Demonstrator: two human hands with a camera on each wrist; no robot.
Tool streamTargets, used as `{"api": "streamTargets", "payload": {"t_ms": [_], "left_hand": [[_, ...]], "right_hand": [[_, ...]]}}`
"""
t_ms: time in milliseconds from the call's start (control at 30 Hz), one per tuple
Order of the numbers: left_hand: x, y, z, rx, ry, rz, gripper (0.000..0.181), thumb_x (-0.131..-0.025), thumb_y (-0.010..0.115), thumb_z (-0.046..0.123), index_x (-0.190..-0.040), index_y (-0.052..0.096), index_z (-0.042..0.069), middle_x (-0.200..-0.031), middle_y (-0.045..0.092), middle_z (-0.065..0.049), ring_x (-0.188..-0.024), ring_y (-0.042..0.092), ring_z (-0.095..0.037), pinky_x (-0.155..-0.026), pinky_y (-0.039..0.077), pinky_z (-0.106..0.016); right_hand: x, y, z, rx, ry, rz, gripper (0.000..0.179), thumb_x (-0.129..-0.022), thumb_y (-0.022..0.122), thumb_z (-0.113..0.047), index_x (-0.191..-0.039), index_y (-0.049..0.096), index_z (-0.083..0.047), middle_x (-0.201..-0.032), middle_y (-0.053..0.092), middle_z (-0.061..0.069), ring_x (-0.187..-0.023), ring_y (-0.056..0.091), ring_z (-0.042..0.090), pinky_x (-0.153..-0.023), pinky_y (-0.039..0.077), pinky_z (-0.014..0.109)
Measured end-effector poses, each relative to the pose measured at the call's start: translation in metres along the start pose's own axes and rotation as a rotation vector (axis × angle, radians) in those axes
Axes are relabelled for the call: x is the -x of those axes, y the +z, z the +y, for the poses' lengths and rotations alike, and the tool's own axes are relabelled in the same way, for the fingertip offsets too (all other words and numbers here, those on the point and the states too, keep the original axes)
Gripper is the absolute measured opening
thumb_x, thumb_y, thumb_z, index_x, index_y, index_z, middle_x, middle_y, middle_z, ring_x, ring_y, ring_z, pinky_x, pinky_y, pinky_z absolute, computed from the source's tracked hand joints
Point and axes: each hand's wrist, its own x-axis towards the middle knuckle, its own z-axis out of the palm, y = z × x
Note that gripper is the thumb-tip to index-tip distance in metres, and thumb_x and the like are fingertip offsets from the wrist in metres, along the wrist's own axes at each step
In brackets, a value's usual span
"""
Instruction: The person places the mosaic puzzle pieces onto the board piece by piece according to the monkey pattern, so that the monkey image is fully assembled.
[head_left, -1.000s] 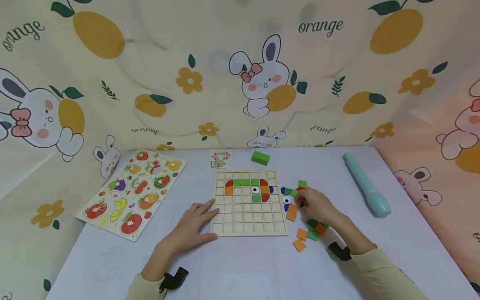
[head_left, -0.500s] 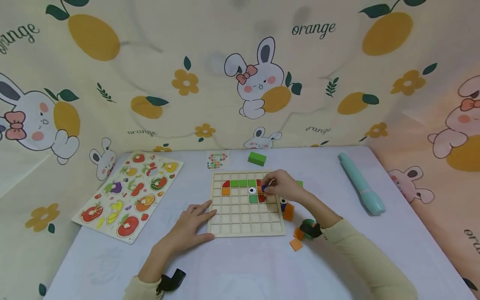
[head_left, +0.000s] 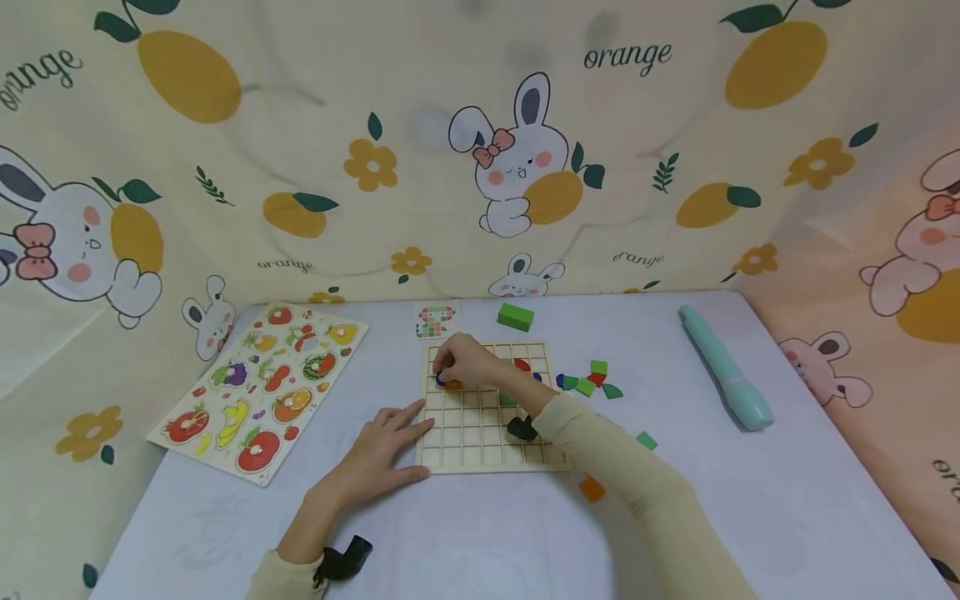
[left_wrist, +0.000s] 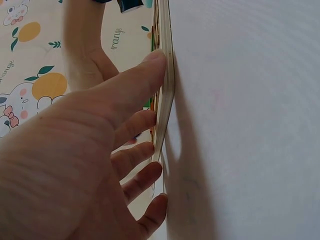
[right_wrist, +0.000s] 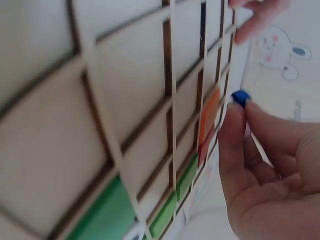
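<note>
My right hand (head_left: 472,362) reaches across the wooden grid board (head_left: 465,437), over its upper left squares. Thumb and forefinger pinch a small blue tile (right_wrist: 241,97), held beside an orange tile (right_wrist: 209,114) that sits in the grid. Green tiles (right_wrist: 164,214) fill squares along the same row, and a red tile (head_left: 522,365) shows past the wrist. Part of the tile pattern is hidden behind the right hand and forearm. Along the board's left edge my left hand (head_left: 378,450) rests with fingers spread, thumb at the near corner.
Loose tiles lie right of the board, among them a green one (head_left: 598,367) and an orange one (head_left: 592,488). Behind stand a pattern card (head_left: 436,320) and green block (head_left: 515,317). A fruit picture board (head_left: 267,408) lies left, a mint pen-shaped device (head_left: 725,367) right.
My right hand has moved from the loose tiles leftward across the board, now carrying the blue tile to the upper left squares. The left hand has stayed at the board's edge.
</note>
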Motion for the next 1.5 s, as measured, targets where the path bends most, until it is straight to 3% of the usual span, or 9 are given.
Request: {"api": "streamTargets", "payload": {"t_ms": [167, 733, 1133, 1300, 1500], "left_hand": [[-0.002, -0.001, 0.001, -0.002, 0.003, 0.004, 0.069, -0.088, 0.074, 0.047, -0.145, 0.054, 0.013, -0.161, 0.031, -0.008, -0.132, 0.038, -0.031, -0.097, 0.036, -0.058], [-0.001, 0.001, 0.002, -0.002, -0.022, -0.014, 0.07, -0.086, 0.075, 0.046, -0.145, 0.054, 0.014, -0.161, 0.031, -0.009, -0.133, 0.037, -0.031, -0.099, 0.036, -0.058], [-0.001, 0.001, 0.002, 0.002, -0.02, -0.007, 0.07, -0.087, 0.074, 0.046, -0.145, 0.054, 0.014, -0.161, 0.031, -0.009, -0.132, 0.038, -0.031, -0.099, 0.036, -0.058], [-0.002, 0.002, 0.002, 0.002, -0.04, -0.022, 0.07, -0.086, 0.075, 0.047, -0.146, 0.054, 0.015, -0.162, 0.03, -0.007, -0.133, 0.037, -0.031, -0.1, 0.036, -0.057], [-0.001, 0.0, 0.004, -0.01, -0.047, -0.017, 0.07, -0.086, 0.076, 0.046, -0.145, 0.054, 0.014, -0.162, 0.03, -0.007, -0.133, 0.037, -0.031, -0.1, 0.036, -0.056]], "right_hand": [[-0.002, 0.007, -0.006, 0.034, 0.038, 0.057, 0.005, -0.087, 0.071, 0.006, -0.088, 0.075, 0.002, -0.08, 0.069, 0.005, -0.072, 0.06, 0.014, -0.065, 0.048, 0.024], [0.002, 0.019, -0.009, 0.308, 0.038, 0.054, 0.003, -0.085, 0.075, -0.004, -0.086, 0.076, -0.008, -0.077, 0.065, -0.001, -0.072, 0.057, 0.013, -0.067, 0.046, 0.027], [0.005, 0.017, -0.007, 0.345, 0.057, 0.095, 0.003, -0.087, 0.077, -0.011, -0.088, 0.075, -0.009, -0.077, 0.063, -0.002, -0.072, 0.055, 0.012, -0.066, 0.044, 0.027], [0.032, -0.002, -0.006, 0.267, 0.009, 0.182, 0.008, -0.09, 0.074, -0.012, -0.095, 0.075, -0.006, -0.084, 0.064, 0.0, -0.074, 0.054, 0.014, -0.066, 0.045, 0.027], [0.092, -0.037, 0.018, 0.125, 0.022, 0.213, 0.011, -0.091, 0.071, -0.003, -0.1, 0.073, 0.001, -0.087, 0.065, 0.002, -0.072, 0.053, 0.015, -0.065, 0.046, 0.028]]}}
